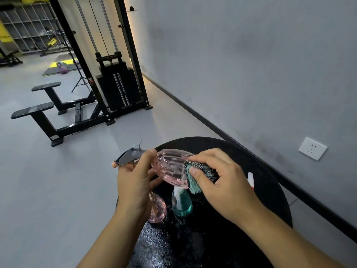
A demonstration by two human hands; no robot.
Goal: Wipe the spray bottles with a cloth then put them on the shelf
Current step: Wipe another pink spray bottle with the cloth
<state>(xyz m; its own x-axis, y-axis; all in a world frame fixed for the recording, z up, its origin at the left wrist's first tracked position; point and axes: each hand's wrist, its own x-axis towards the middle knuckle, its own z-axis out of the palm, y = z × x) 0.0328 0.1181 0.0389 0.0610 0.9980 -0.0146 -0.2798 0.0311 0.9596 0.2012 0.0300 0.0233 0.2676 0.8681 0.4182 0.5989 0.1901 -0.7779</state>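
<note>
My left hand [135, 182] grips the neck of a pink ribbed spray bottle [170, 167], held on its side above a round black table [270, 190]; its grey trigger head points left. A teal cloth [195, 176] is pressed against the bottle's base by my right hand [224, 182]. Below on the table stand a second pink bottle [158, 209], partly hidden by my left wrist, and a teal spray bottle [182, 203]. A white and red nozzle [250, 180] of another bottle peeks out behind my right hand.
A grey wall [251, 64] with a white socket [312, 148] runs along the right. A black cable weight machine [114, 89] with two padded rests stands on the grey floor ahead. Far left are mats, a kettlebell and a grid shelf [31, 26].
</note>
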